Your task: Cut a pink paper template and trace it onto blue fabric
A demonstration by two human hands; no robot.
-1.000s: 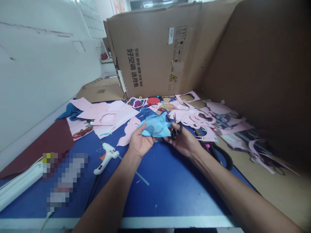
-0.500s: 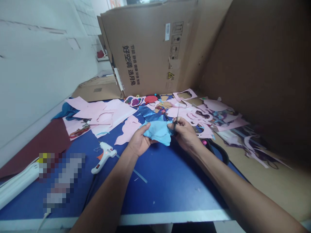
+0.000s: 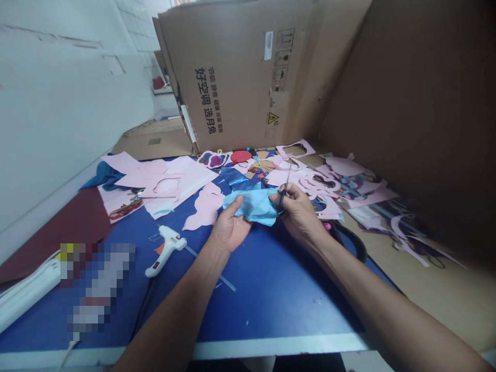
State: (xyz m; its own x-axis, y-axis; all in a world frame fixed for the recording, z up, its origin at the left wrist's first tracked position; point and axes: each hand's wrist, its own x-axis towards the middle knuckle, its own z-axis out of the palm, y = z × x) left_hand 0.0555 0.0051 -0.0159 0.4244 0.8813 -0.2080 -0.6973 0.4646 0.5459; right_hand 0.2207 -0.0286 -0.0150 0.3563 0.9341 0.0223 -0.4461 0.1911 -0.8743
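Observation:
A light blue piece of fabric [image 3: 258,205] is stretched between both hands above the blue table [image 3: 271,289]. My left hand [image 3: 232,226] grips its left side, thumb on top and fingers beneath. With my right hand [image 3: 298,209] I pinch the cloth's right edge while also holding black-handled scissors [image 3: 284,197], their blade pointing up and away from the cloth. Behind the cloth lies a shiny darker blue piece [image 3: 236,178]. A pink paper cutout [image 3: 204,207] rests left of it, near my left hand.
A white hot glue gun [image 3: 167,250] with a glue stick lies at left, its black cord running to the table's front. Pink paper sheets [image 3: 186,178] and scraps [image 3: 344,168] cover the back. A tall cardboard box [image 3: 240,77] stands behind, with more cardboard [image 3: 418,103] at right.
The light blue fabric has turned and been pulled flatter, its lower hanging corner now raised. Both hands still hold it, the scissors remaining in my right hand.

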